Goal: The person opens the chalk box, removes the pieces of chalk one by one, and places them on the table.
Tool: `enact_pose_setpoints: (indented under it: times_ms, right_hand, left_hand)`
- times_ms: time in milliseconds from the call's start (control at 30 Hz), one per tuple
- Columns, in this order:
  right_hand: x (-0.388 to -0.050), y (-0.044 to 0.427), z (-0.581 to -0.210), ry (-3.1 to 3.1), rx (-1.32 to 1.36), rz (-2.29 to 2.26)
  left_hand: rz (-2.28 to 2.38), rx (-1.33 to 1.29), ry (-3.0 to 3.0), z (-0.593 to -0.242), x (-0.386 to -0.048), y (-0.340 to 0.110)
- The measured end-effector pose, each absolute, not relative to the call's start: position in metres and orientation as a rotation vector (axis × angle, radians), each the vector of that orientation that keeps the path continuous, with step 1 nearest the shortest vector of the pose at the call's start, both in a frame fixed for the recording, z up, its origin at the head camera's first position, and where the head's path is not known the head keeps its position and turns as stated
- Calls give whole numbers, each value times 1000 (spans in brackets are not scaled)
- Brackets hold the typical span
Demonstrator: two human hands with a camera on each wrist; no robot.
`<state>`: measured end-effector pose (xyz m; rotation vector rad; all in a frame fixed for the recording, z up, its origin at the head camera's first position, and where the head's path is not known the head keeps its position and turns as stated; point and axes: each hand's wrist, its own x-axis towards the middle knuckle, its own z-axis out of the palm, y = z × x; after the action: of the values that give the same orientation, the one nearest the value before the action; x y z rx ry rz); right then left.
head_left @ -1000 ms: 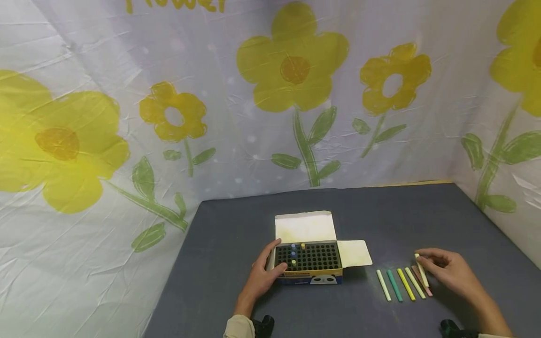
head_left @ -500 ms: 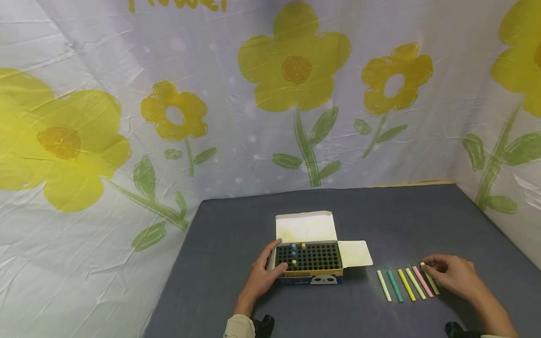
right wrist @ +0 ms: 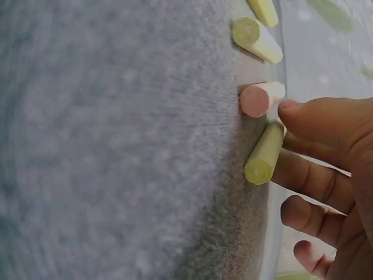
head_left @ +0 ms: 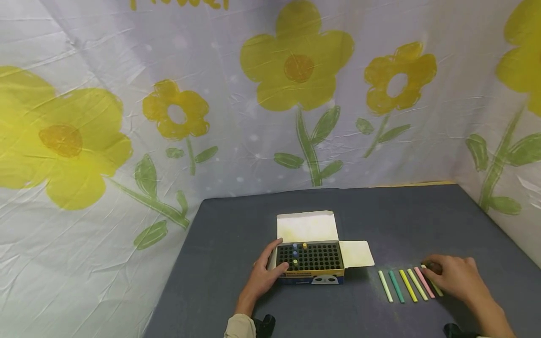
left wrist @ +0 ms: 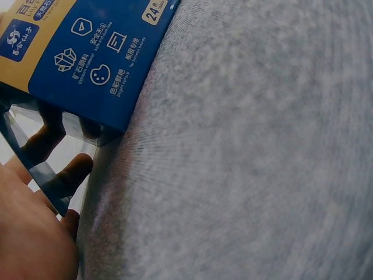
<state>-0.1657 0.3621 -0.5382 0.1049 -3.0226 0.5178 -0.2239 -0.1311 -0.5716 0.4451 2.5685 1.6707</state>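
At its left end, my left hand (head_left: pixel 258 277) grips the open chalk box (head_left: pixel 310 273), thumb on the front edge, a finger at the back corner. Several blue and yellow chalks stand in its holes. The left wrist view has the blue box side (left wrist: pixel 105 64) above the hand (left wrist: pixel 35 227). My right hand (head_left: pixel 460 277) pinches the far end of a yellow-green chalk (head_left: pixel 437 288) at the right of a row. In the right wrist view this chalk (right wrist: pixel 266 154) lies tilted beside the thumb and fingers (right wrist: pixel 326 175), next to a pink chalk (right wrist: pixel 256 100).
Left of the pinched chalk lie a pink (head_left: pixel 424 282), a pale yellow (head_left: pixel 417 284), a yellow (head_left: pixel 407 285), a teal (head_left: pixel 396 286) and a whitish chalk (head_left: pixel 385 286). The box's white flaps (head_left: pixel 357 253) spread backward and right. A flowered curtain (head_left: pixel 236 141) borders the dark table (head_left: pixel 236 220).
The yellow-green chalk in my right hand has moved right and down from over the pink chalk, to the row's right end. My left hand has stayed on the box.
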Motion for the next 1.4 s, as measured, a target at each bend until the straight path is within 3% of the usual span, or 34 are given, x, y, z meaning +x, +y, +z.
enact_pose_setpoints:
  times_ms: [400, 1067, 1400]
  right_hand:
    - [-171, 347, -531, -2721, 129, 570]
    - [-193, 234, -529, -2335, 176, 1286]
    - [-210, 197, -518, -2214, 348, 1074]
  left_hand:
    - [1677, 424, 2560, -570, -223, -132]
    - [1657, 406, 2580, -574, -222, -134]
    - [1673, 426, 2572, -571, -223, -131]
